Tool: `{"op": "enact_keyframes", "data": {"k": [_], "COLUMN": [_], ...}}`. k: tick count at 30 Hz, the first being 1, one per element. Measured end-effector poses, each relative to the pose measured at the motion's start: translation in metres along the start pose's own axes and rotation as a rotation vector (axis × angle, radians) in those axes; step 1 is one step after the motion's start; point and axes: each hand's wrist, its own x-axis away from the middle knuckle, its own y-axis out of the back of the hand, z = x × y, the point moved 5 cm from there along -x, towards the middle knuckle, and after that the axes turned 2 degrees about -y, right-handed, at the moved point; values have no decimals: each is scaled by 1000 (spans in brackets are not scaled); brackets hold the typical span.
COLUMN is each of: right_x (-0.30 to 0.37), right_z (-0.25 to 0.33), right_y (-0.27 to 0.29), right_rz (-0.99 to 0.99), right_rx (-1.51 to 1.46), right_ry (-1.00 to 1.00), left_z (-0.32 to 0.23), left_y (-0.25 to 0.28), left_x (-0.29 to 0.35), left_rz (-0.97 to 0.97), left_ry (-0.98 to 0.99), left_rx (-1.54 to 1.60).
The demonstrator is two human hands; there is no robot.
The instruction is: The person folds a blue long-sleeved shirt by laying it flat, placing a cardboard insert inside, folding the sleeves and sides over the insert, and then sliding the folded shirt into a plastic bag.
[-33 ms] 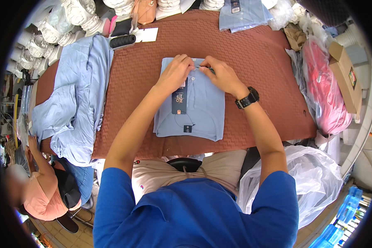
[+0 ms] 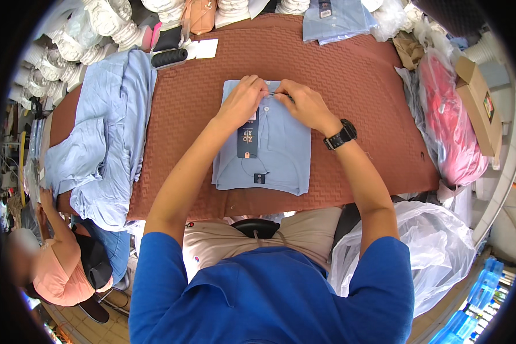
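Head view: folded blue shirt (image 2: pixel 281 155) lies flat at table (image 2: pixel 361 86) centre, dark tag (image 2: pixel 248 137) on its front. Left hand (image 2: pixel 243 102) and right hand (image 2: pixel 305 105) meet at shirt's collar, 12 o'clock edge, fingers pinched shut on the collar fabric. Watch (image 2: pixel 341 135) on right wrist. Loose blue shirts (image 2: pixel 106 137) at 9 o'clock, pink bag (image 2: pixel 450 123) at 3 o'clock, clear plastic bag (image 2: pixel 430 252) at 5 o'clock.

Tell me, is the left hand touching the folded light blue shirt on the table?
Touching. The head view shows the left hand resting on the collar area of the folded light blue shirt, with no gap visible.
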Motion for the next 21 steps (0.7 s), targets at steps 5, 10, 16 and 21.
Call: {"op": "enact_keyframes", "data": {"k": [5,10,16,21], "right_x": [2,2,-2,-4], "right_z": [2,0,4,9], "right_y": [-1,1,2,-2], "right_rz": [-42,-34,-37,-45], "right_rx": [60,33,31,57], "right_ry": [43,-3,34,15], "left_z": [4,0,3,0], "left_y": [-4,-3,-4,-3], "left_x": [0,0,2,2], "left_rz": [-6,-16,-23,-40], "left_ry": [49,54,81,66], "left_rx": [47,49,85,55]}}
